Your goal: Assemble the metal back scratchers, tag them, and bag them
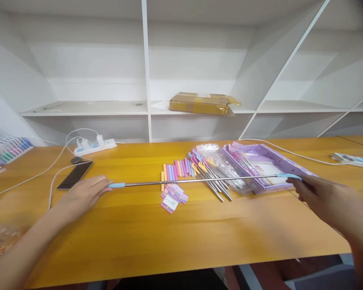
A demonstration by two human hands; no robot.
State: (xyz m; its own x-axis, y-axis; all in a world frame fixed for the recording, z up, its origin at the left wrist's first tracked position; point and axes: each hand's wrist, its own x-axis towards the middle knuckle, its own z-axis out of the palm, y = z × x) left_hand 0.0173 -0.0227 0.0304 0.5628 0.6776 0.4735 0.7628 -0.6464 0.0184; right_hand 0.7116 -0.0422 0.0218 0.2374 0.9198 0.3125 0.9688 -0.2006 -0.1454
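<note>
Beyond all your fingers rises a white panelled shelving unit (pixel 148 80), and beneath them spreads a yellow-brown wooden table (pixel 133 241). A shallow purple cardboard box (pixel 286 163), open on top, lies just past your right fingers, the nearest thing crowding them. A long, thin silver metal rod with light-blue ends (pixel 196 180) stretches between your hands: your left hand (pixel 84 195) pinches its cylindrical grip, and your right hand (pixel 323 201) grasps its flattened end. Well beyond your fingers, a brown taped carton (pixel 199 104) sits on a shelf. Toward your right fingers, crumpled clear plastic sleeves (pixel 214 155) lie at the purple box's left side; farther from those fingers, a heap of silver rods with coloured claw ends (pixel 214 187) lies behind the held rod in your view. Past your left fingers are a white power strip (pixel 97 147) and, nearer them, a black phone (pixel 75 176). Between your hands, a row of pastel tubes (pixel 176 167) and pink-purple printed cards (pixel 171 202) lie together.
</note>
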